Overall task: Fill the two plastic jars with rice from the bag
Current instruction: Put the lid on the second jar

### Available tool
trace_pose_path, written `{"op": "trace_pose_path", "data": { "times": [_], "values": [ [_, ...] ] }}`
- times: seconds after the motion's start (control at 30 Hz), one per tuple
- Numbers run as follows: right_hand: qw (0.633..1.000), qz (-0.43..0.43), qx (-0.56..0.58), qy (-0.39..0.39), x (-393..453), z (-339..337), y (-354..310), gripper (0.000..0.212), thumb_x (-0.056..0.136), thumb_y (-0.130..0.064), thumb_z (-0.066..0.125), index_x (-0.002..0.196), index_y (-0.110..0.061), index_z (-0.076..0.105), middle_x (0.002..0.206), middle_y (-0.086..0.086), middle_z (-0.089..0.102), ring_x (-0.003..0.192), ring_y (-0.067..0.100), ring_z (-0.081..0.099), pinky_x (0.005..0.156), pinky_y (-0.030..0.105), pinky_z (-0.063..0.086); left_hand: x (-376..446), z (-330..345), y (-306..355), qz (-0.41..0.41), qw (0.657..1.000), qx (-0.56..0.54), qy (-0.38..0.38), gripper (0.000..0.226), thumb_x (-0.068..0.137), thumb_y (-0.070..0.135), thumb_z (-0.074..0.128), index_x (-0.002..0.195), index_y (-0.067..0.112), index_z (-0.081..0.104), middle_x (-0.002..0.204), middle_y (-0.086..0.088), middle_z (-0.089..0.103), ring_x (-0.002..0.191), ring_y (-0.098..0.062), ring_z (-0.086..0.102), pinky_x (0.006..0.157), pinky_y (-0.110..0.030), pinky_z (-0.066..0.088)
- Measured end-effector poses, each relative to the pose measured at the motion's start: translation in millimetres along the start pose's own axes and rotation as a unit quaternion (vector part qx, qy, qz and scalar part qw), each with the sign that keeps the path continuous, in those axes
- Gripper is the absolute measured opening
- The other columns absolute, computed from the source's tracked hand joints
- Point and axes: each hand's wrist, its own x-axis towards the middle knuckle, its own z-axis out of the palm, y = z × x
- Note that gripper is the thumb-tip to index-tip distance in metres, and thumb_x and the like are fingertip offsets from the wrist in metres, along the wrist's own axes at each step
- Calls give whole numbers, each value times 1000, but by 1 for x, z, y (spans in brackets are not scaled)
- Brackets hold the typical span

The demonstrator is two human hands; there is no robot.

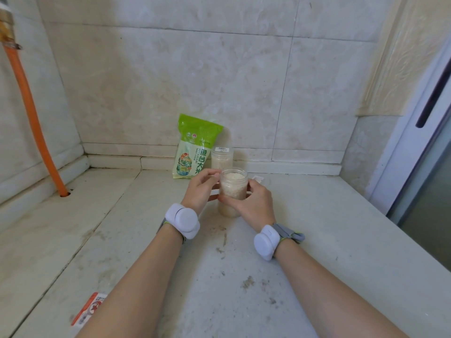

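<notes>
Jar (232,191) of rice, no lid, feels hefty; my right hand (251,206) wraps its middle, left hand (201,189) fingertips steady it, so I'd grip low.

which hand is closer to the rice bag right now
Left. The left hand is just in front of the rice bag, touching the open jar; the right hand grips that jar's far side, further from the bag.
</notes>
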Motion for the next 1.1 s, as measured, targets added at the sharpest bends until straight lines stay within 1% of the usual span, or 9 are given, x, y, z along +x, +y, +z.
{"op": "trace_pose_path", "data": {
  "times": [0.2,0.3,0.4,0.47,0.57,0.67,0.87,1.0,1.1],
  "values": [
    [1000,6,-7,-21,1,0,0,68,52,-46,86,112,-20,63,102,-8,69,92,7,63,81,28,55,-1,-1,3,-9,1000,-20,-5,20,98,11,41,108,10,59,93,-2,62,83,-14,60,66,-25,51],
    [995,36,-33,-83,5,-7,-2,76,53,-44,86,119,-19,57,110,-6,64,100,11,60,87,31,52,0,-1,3,-27,999,-29,-25,24,94,7,40,107,15,59,93,-1,63,89,-16,60,74,-29,50],
    [978,42,-16,-206,14,-21,-4,78,62,-22,84,129,-16,45,122,-1,58,112,16,55,92,29,47,-1,0,-2,-14,998,-15,-62,35,85,4,54,119,14,56,103,-2,64,97,-17,59,81,-27,49],
    [968,43,-21,-246,22,-30,-4,79,72,-3,72,139,-13,31,134,6,48,126,21,46,97,27,40,-1,2,-8,27,996,37,-71,60,70,13,73,125,13,50,110,-1,63,101,-13,59,85,-22,48],
    [985,41,-62,-156,36,-33,4,66,81,3,55,141,-12,31,141,13,40,134,24,37,104,29,33,1,4,-14,64,992,89,-55,84,54,27,85,128,16,47,114,0,61,107,-11,58,82,-14,48],
    [988,18,-153,-34,60,-31,23,41,86,-7,52,127,-13,49,132,13,49,127,28,43,98,30,34,5,4,-19,72,991,105,-39,76,64,11,86,130,15,47,118,-5,61,111,-19,58,81,-15,47],
    [945,40,-309,-99,98,-23,42,47,88,-39,58,130,-19,50,130,12,55,123,32,47,95,38,43,9,1,-21,79,990,108,-37,69,66,8,85,124,16,50,117,-8,63,109,-20,60,88,-23,50],
    [923,57,-361,-118,101,-14,48,35,88,-31,55,121,-17,57,124,10,60,114,31,55,93,36,46,9,2,-20,79,990,111,-46,69,66,8,84,126,15,50,115,-5,62,106,-16,60,84,-18,49],
    [937,52,-329,-102,101,-11,52,28,88,-22,55,114,-11,59,124,16,53,109,34,56,91,37,46,9,2,-20,75,990,110,-48,70,66,8,84,126,15,50,116,-5,61,107,-17,59,85,-19,49]
  ]
}}
